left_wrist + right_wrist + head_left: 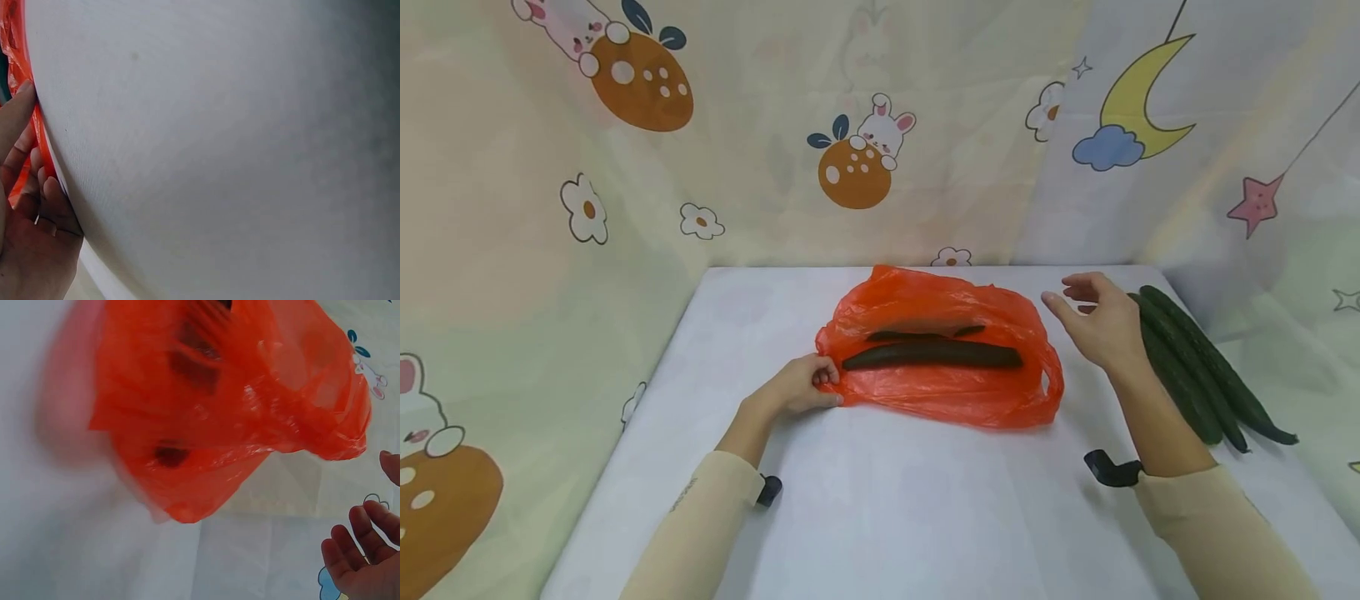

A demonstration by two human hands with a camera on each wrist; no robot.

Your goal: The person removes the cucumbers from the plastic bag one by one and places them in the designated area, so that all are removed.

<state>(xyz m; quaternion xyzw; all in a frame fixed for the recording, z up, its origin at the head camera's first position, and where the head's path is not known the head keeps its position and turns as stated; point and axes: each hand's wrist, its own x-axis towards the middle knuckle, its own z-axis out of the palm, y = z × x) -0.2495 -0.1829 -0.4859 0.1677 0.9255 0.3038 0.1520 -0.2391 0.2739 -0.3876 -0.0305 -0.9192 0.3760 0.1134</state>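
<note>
A red plastic bag lies spread on the table. One dark green cucumber shows in its opening, and more dark shapes show behind it, partly covered by the plastic. My left hand grips the bag's left edge, red film passing between thumb and curled fingers in the left wrist view. To the right of the bag, my right hand is raised with fingers loosely bent and nothing in them. Three cucumbers lie side by side just right of that hand, partly hidden by the forearm.
The white table has its back edge against a patterned cloth. Similar cloth hangs along the left and right sides. A black strap piece sticks out from the right wrist.
</note>
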